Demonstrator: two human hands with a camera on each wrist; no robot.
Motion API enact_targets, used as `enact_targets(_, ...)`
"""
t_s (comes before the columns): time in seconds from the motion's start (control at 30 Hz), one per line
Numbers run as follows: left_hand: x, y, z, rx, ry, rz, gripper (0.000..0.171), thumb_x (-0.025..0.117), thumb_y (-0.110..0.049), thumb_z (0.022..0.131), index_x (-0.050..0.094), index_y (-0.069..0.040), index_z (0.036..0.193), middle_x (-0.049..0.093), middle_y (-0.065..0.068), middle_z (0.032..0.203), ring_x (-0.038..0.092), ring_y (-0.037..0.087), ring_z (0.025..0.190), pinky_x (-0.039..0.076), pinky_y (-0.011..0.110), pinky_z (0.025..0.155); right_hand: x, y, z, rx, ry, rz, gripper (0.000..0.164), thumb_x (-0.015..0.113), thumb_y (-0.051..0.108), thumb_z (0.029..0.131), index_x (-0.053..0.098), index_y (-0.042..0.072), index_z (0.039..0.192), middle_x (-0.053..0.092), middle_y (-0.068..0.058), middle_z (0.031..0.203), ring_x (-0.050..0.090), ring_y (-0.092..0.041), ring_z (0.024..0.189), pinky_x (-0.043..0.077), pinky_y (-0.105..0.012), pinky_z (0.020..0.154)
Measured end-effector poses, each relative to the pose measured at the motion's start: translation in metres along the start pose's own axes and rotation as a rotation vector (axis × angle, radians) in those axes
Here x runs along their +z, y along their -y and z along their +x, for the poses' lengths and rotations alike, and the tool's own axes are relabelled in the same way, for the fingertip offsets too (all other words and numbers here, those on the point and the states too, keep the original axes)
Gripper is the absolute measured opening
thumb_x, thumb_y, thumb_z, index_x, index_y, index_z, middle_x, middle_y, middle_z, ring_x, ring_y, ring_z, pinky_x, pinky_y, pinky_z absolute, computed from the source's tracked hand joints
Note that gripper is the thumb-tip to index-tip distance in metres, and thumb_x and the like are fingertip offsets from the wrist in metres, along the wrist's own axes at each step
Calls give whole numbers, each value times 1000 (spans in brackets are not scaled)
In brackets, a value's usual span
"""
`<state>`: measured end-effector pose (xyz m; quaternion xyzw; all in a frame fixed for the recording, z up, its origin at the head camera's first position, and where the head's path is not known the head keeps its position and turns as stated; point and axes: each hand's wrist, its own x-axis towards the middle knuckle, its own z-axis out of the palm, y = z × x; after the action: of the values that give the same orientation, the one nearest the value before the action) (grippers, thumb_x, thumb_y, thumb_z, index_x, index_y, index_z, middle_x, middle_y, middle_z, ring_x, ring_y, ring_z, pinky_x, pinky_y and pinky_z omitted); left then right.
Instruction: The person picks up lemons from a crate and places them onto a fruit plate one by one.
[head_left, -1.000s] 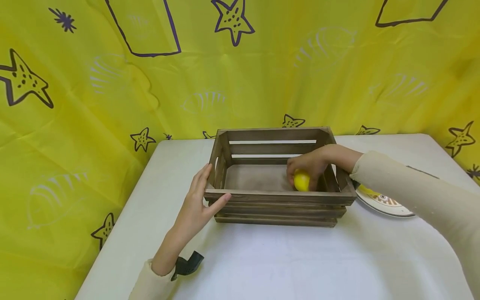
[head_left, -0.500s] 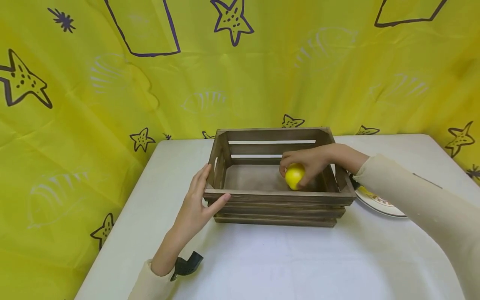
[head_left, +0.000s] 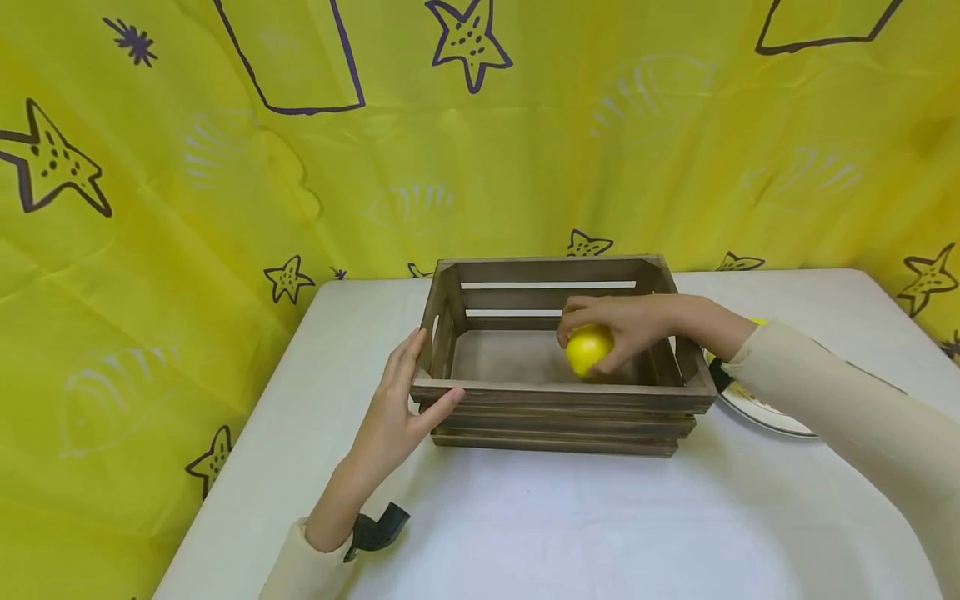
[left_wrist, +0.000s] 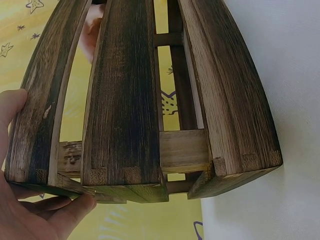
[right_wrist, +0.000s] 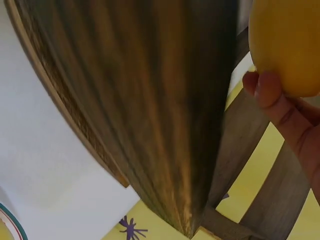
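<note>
A brown slatted wooden crate (head_left: 555,419) stands on the white table. My left hand (head_left: 386,417) holds its near left corner, thumb against the front slat and fingers along the left end; the left wrist view shows the fingers (left_wrist: 70,212) bent about that end. Inside the crate's right half, my right hand (head_left: 618,325) grips a yellow lemon (head_left: 587,350) between thumb and fingers, above the crate floor. In the right wrist view the lemon (right_wrist: 287,47) is cut off by the frame edge, with one fingertip pressed on its lower side.
Right of the crate lies a white patterned plate (head_left: 772,419) with something yellow on it, mostly hidden under the right sleeve (head_left: 840,408). A yellow curtain (head_left: 525,167) with starfish drawings hangs behind and to the left of the table (head_left: 555,525).
My right hand has shifted slightly left and up inside the crate with the lemon, which is now more exposed to the head view. The left hand and crate stay put.
</note>
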<state>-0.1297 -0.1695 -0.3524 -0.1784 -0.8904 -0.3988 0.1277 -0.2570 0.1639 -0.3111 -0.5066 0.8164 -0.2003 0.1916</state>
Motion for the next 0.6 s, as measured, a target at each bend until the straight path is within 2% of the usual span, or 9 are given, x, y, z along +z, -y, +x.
enact_targets(0.13,0,0,0,0,1,2,89,76,-28,87,23,-4,154,29,17,155,32,35,141,36,54,107,1,5,-3,-10,-28,-22,36,76,25,79,60,24,111,46,1,116,53,-15,95,50,-31,79)
enact_targets(0.27,-1,-1,1,-2,4,1,89,76,-27,87,23,-3,154,29,18,154,32,36,141,36,55,107,4,11,-7,-46,-82,-33,38,77,23,79,61,20,113,46,0,118,53,-15,95,51,-30,78)
enact_targets(0.4,0,-1,1,-2,5,2,88,76,-27,87,24,-3,154,29,18,154,32,36,141,36,55,107,7,17,-13,-78,-149,-66,39,77,22,79,61,18,115,46,-1,118,54,-15,95,52,-29,77)
enact_targets(0.6,0,0,1,2,-3,-5,88,76,-26,87,24,-2,154,29,18,155,32,36,141,35,55,107,10,21,-19,-84,-267,-126,41,79,21,77,63,18,114,47,-3,121,54,-16,97,52,-28,75)
